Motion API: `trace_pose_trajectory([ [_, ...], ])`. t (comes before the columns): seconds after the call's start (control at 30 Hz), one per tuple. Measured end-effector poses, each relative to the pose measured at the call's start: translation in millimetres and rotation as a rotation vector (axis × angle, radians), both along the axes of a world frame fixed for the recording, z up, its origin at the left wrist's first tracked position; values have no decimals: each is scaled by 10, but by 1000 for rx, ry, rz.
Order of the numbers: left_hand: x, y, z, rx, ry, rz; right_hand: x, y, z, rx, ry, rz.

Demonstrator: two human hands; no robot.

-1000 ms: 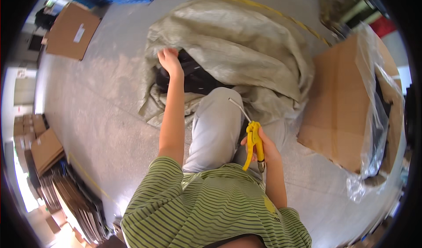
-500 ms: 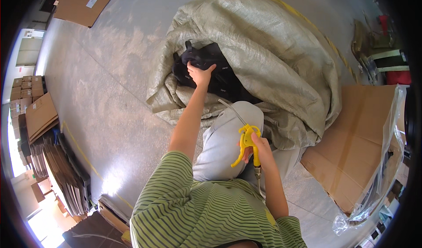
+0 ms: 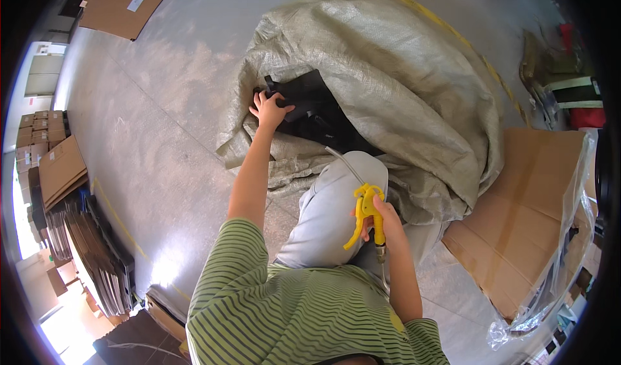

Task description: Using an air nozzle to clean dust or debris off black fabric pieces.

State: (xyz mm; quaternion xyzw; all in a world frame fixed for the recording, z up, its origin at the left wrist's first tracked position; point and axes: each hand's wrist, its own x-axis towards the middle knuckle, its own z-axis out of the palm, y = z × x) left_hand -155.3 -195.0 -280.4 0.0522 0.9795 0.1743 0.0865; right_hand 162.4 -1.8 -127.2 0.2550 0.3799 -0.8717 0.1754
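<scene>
A large pale woven sack lies slumped on the floor ahead of me, its mouth gaping toward my knee. Inside the opening is black fabric with small light marks and strap-like loops; what kind of article it is I cannot make out. My left hand rests on the left part of this black fabric, fingers spread and curving over it. My right hand grips a yellow air blow gun above my thigh. Its thin metal nozzle points up and left toward the sack, and a hose fitting hangs below the handle.
To the right, a flattened cardboard sheet lies beside clear plastic wrap. Stacked flat cartons stand at the left, with another carton at the far left. A yellow floor line runs behind the sack.
My left hand has shifted left and slightly down, its fingers now more spread over the black fabric. The bunched fabric and loops lie lower and flatter. The blow gun has hardly moved.
</scene>
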Motion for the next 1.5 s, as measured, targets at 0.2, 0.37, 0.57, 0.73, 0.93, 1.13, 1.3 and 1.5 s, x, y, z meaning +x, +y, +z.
trace_pose_trajectory([
  [0.2,35,-335,-11,-75,-127,-9,124,24,-32,5,32,-12],
  [0.37,-74,-459,-46,-5,-266,94,218,57,-26,-2,46,27],
  [0.57,283,-322,-35,-96,189,-107,395,37,-165,-254,65,-53],
  [0.73,1017,-71,571,264,554,-32,314,-61,529,-230,-190,-405],
  [0.93,1183,64,1393,893,454,51,106,233,518,244,116,-77],
  [1.13,1245,104,1708,833,514,-47,-216,361,675,500,184,62],
  [1.3,1323,0,1831,872,386,-183,-318,414,686,583,247,85],
  [1.5,1369,47,1962,1582,32,461,-283,181,660,506,232,97],
])
